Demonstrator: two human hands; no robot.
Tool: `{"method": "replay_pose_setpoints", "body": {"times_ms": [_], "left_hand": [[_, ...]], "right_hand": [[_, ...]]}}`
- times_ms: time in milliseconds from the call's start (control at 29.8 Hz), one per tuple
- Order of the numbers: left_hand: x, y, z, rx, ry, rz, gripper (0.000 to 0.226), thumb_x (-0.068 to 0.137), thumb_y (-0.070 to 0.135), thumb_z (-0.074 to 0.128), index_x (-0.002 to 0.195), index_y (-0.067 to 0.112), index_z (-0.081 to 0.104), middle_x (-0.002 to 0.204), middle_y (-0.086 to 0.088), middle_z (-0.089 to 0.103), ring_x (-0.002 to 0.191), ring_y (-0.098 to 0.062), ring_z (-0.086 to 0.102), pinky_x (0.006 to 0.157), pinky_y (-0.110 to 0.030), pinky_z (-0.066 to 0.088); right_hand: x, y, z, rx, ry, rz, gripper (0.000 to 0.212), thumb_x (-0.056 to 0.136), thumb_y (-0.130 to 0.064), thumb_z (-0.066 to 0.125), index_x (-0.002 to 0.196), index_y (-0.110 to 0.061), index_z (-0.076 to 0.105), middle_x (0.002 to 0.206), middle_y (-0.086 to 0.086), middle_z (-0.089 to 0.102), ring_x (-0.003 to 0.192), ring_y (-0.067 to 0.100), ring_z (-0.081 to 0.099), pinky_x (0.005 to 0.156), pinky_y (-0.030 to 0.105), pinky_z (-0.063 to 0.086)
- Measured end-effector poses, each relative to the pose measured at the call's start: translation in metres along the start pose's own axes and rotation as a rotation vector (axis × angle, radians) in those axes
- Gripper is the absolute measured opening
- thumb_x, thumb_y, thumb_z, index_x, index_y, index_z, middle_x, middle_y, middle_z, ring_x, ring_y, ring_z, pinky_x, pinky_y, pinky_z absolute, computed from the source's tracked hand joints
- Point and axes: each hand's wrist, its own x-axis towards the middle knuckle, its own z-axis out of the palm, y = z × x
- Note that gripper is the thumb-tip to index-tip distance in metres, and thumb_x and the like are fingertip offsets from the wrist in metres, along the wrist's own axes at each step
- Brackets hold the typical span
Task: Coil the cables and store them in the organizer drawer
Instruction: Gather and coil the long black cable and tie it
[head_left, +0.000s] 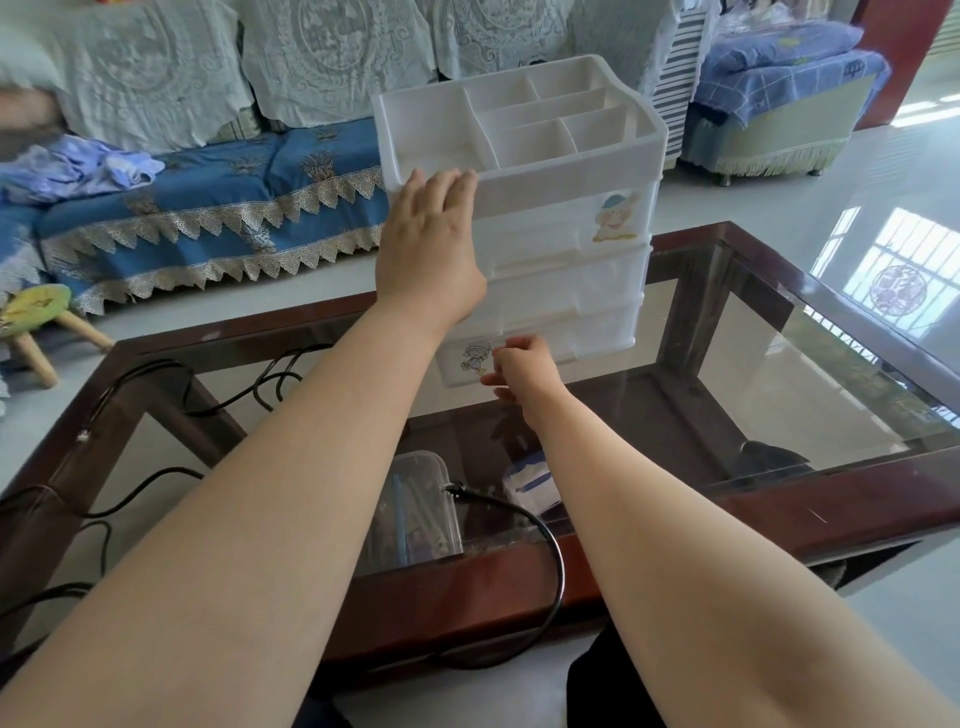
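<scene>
White organizer (545, 218) upright on the glass surface (779, 364), bottom drawer (467, 364) pulled slightly out. Right grip (519, 366) curled, pinching the drawer front; left grip (431, 234) flat, fingers straight against the organizer's top corner. Black cables (540, 525) loose near the front edge and off left, uncoiled.

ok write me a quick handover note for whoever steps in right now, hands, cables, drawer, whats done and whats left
Left hand: open, flat against the upper left front of the white organizer, steadying it.
Right hand: fingers curled at the front of the bottom drawer, which sits slightly pulled out.
Cables: one black cable loops over the near edge of the glass table; more black cable lies loose on the left of the table.
Done: organizer steadied, drawer started.
Left: open the drawer fully, coil every cable, put them inside, close it.
</scene>
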Motion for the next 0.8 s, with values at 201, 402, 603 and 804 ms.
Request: {"method": "replay_pose_setpoints", "body": {"times_ms": [201, 402, 603, 804], "left_hand": [[-0.059, -0.009, 0.007, -0.053, -0.127, -0.042, 0.078, 0.087, 0.011, 0.048, 0.154, 0.024, 0.010, 0.163, -0.001, 0.003, 0.149, -0.021, -0.006, 0.118, -0.042, -0.009], [-0.196, -0.019, 0.032, -0.238, -0.582, -0.176, 0.048, 0.095, 0.020, 0.046, 0.141, 0.031, 0.041, 0.159, 0.006, 0.024, 0.148, -0.014, 0.009, 0.118, -0.040, -0.002], [-0.223, -0.045, -0.012, -0.493, -0.424, -0.216, 0.047, 0.098, 0.023, 0.048, 0.144, 0.027, 0.039, 0.147, 0.012, 0.040, 0.136, -0.007, 0.034, 0.105, -0.020, 0.026], [-0.248, -0.072, -0.014, -0.286, -0.632, -0.223, 0.058, 0.098, 0.035, 0.047, 0.150, 0.028, 0.024, 0.156, 0.007, 0.028, 0.143, -0.016, 0.024, 0.115, -0.036, 0.024]], "right_hand": [[-0.039, -0.015, -0.001, -1.076, -0.400, -0.027, 0.024, 0.090, -0.023, 0.058, 0.080, -0.002, 0.059, 0.074, 0.013, 0.067, 0.059, 0.023, 0.060, 0.055, 0.025, 0.049], [-0.082, -0.017, 0.004, -1.708, -0.600, 0.108, 0.040, 0.085, -0.033, 0.068, 0.111, -0.003, 0.062, 0.098, 0.006, 0.067, 0.088, 0.021, 0.067, 0.080, 0.032, 0.053], [-0.108, 0.013, 0.038, -1.590, -0.623, -0.048, 0.018, 0.084, -0.020, 0.058, 0.082, -0.002, 0.060, 0.068, 0.010, 0.056, 0.059, 0.024, 0.052, 0.057, 0.027, 0.047], [-0.139, 0.028, 0.063, -1.753, -0.546, -0.113, 0.055, 0.086, -0.018, 0.061, 0.129, 0.003, 0.034, 0.110, 0.015, 0.062, 0.076, 0.027, 0.052, 0.057, 0.030, 0.040]]}}
